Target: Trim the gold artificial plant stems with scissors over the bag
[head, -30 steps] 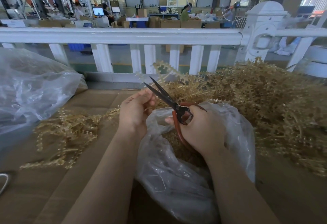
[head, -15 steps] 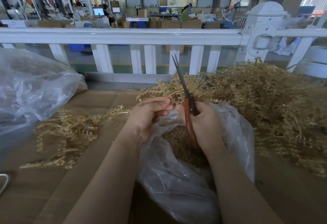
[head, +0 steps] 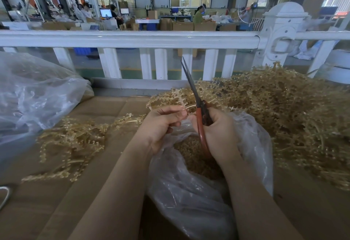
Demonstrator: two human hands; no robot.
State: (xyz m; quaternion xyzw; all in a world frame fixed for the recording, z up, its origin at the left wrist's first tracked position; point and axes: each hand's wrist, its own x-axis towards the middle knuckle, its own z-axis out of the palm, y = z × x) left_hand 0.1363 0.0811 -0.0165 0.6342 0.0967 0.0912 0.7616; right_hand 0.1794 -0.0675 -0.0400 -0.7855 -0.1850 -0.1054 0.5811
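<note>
Over the open bag [head: 253, 150], left hand [head: 161, 126] is pinching a gold stem [head: 181, 103]; right hand [head: 219, 133] is gripping the scissors [head: 197, 103], blades closed, pointing up. Advice: keep cuts above the bag mouth so trimmings drop inside.

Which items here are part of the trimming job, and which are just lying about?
In use: scissors in the right hand; gold stem pinched by the left hand; clear bag beneath.
Idle: loose stems; big stem heap; second plastic bag; white railing.
</note>
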